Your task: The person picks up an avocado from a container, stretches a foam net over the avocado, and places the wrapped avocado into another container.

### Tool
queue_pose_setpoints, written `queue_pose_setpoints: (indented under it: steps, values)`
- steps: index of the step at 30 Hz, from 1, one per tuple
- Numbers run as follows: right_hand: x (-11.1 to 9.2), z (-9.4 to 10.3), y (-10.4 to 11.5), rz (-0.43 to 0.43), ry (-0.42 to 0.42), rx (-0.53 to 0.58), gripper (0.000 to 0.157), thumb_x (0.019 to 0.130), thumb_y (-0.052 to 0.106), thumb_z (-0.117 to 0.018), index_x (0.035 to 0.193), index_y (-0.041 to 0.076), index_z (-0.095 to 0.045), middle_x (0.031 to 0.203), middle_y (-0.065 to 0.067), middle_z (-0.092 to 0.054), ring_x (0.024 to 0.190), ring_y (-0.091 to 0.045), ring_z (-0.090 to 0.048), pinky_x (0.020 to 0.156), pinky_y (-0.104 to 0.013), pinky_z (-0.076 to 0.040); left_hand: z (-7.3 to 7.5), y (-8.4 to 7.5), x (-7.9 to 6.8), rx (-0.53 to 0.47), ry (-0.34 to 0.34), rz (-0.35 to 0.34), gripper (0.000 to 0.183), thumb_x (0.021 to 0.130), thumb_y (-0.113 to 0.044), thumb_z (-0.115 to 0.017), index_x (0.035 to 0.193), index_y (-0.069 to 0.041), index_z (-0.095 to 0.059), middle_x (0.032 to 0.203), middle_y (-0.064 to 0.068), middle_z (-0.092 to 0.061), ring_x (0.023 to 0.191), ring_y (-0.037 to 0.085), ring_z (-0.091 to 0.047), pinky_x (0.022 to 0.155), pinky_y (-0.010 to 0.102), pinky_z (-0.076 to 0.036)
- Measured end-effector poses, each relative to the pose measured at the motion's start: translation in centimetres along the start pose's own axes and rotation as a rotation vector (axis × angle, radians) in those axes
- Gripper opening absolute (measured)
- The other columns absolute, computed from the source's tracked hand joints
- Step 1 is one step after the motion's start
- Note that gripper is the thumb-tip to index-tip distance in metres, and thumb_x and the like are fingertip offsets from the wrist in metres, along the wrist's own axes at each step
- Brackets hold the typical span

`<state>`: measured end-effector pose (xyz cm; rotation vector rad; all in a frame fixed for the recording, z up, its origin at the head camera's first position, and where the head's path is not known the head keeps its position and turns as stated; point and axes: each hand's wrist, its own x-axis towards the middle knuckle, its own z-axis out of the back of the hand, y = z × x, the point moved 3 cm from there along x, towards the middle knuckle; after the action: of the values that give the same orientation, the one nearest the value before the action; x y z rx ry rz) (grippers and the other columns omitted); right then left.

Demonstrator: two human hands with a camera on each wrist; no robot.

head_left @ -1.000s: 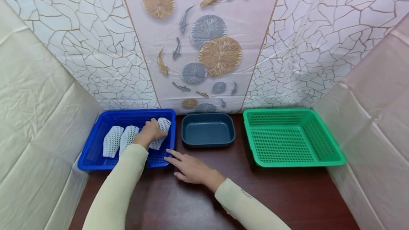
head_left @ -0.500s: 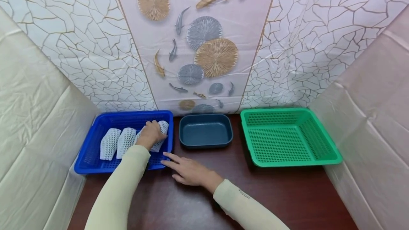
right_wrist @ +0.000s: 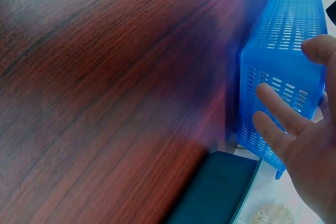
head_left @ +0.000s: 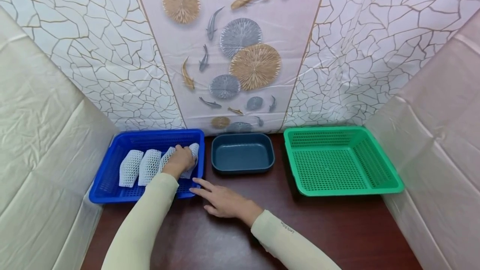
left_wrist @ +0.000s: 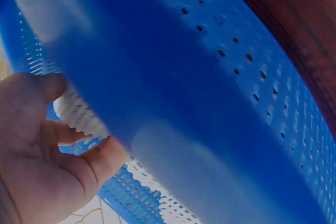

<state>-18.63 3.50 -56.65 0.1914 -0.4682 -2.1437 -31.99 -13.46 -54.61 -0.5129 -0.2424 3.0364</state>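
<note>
Several white foam net sleeves [head_left: 131, 168] lie side by side in the blue basket [head_left: 99, 197]. At the basket's right end, my left hand [head_left: 181, 160] grips the rightmost foam net sleeve [head_left: 194, 150]. In the left wrist view, white netting [left_wrist: 79, 114] shows between the thumb and fingers of the left hand [left_wrist: 52, 166], partly hidden by the basket's rim. Whether anything is inside the sleeves cannot be told. My right hand [head_left: 226, 201] is spread, its fingertips at the basket's front right corner; the right wrist view shows these fingers [right_wrist: 281, 111] extended beside the basket wall.
A dark teal rectangular dish [head_left: 243, 153] stands on the brown table [head_left: 240, 245], right of the blue basket. Farther right is a green basket [head_left: 330, 170] with perforated walls. Fabric-covered panels [head_left: 37, 170] enclose the sides, and a patterned sheet [head_left: 240, 53] hangs behind.
My left hand has shifted slightly at the rightmost sleeve, with its fingers lower over it. The right hand stays at the basket corner. The head view has shifted a little.
</note>
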Motion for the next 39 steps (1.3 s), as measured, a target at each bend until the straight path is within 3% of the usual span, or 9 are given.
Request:
queue_pose_setpoints:
  steps: [4,13,23,26,31,39]
  values:
    - [0.2,0.0,0.1,0.015,-0.008,-0.016,0.071,0.103,0.023,-0.062,0.164,0.027,-0.026,0.175,-0.002,-0.01,0.124,-0.015,-0.064,0.09,-0.026,-0.055,0.0,0.2,0.0,-0.02,0.025,0.018,0.06,0.104,-0.025,-0.055,0.144,0.016,-0.042,0.146,0.043,-0.036,0.115,0.051,-0.061,0.096,0.058,-0.054]
    - [-0.1,-0.3,0.2,0.016,0.014,-0.024,0.075,0.103,0.023,-0.063,0.165,0.029,-0.022,0.175,0.002,-0.003,0.122,-0.016,-0.064,0.084,-0.021,-0.054,0.2,1.0,-0.5,-0.016,0.043,0.011,0.075,0.103,-0.037,-0.059,0.154,0.01,-0.033,0.156,0.042,-0.029,0.129,0.054,-0.053,0.101,0.064,-0.049]
    - [-0.2,-0.7,-0.1,0.012,0.042,-0.009,0.083,0.102,0.024,-0.065,0.166,0.033,-0.013,0.175,0.004,0.002,0.103,-0.01,-0.067,0.075,-0.019,-0.052,1.5,0.8,-1.4,0.031,-0.037,-0.018,0.073,0.101,-0.04,-0.061,0.151,0.008,-0.039,0.148,0.039,-0.042,0.127,0.051,-0.055,0.1,0.063,-0.05]
    - [-0.2,-0.8,0.0,0.016,0.041,-0.016,0.083,0.102,0.025,-0.065,0.166,0.033,-0.012,0.176,0.001,-0.001,0.11,-0.013,-0.066,0.078,-0.021,-0.054,1.9,0.8,-1.7,0.041,-0.051,-0.012,0.074,0.101,-0.041,-0.061,0.152,0.008,-0.039,0.15,0.039,-0.04,0.128,0.052,-0.055,0.101,0.064,-0.049]
    - [-0.3,-0.8,0.1,0.018,0.027,-0.053,0.081,0.103,0.028,-0.062,0.167,0.03,-0.012,0.175,0.005,0.007,0.127,-0.02,-0.061,0.095,-0.031,-0.055,2.3,0.9,-1.8,0.055,-0.096,-0.026,0.074,0.1,-0.043,-0.062,0.152,0.006,-0.04,0.151,0.037,-0.04,0.121,0.052,-0.06,0.096,0.065,-0.051]
    - [-1.4,-0.4,0.0,0.007,0.001,-0.065,0.082,0.104,0.03,-0.061,0.167,0.028,-0.01,0.176,0.001,0.005,0.143,-0.022,-0.049,0.11,-0.041,-0.049,2.5,-0.2,-2.5,0.083,-0.17,-0.096,0.071,0.1,-0.043,-0.063,0.15,0.003,-0.044,0.146,0.033,-0.047,0.115,0.05,-0.063,0.088,0.063,-0.056]
